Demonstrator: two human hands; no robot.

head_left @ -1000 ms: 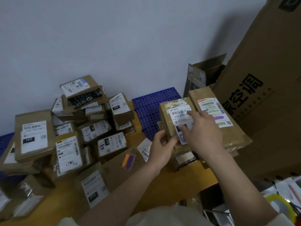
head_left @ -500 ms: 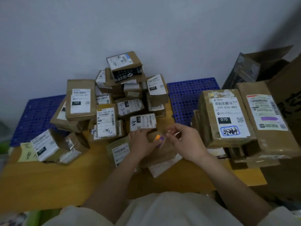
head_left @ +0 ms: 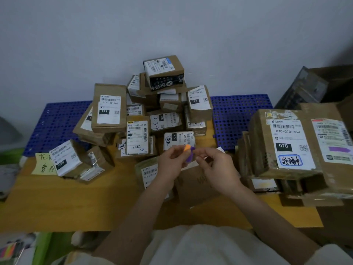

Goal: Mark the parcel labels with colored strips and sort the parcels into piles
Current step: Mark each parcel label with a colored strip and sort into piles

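Observation:
My left hand (head_left: pixel 172 163) holds a small bundle of colored strips (head_left: pixel 189 153), orange on top and purple below, above the middle of the table. My right hand (head_left: pixel 217 167) is right beside it, its fingertips pinching at the purple strip's edge. Under both hands lies a flat brown parcel (head_left: pixel 193 180). A heap of small brown parcels (head_left: pixel 152 115) with white labels rises behind. To the right stands a pile with a 070 parcel (head_left: pixel 286 144) and a parcel whose label carries a purple strip (head_left: pixel 340 149).
The wooden table (head_left: pixel 76 205) carries blue perforated mats (head_left: pixel 238 115) along the wall. A yellow handwritten note (head_left: pixel 43 163) lies at the left by a tilted 070 parcel (head_left: pixel 65 159). Large cartons (head_left: pixel 324 83) stand at the far right.
My hands left the 070 parcel on the right pile and came to the table's middle. The colored strips were lifted off the flat parcel and are now held up between both hands.

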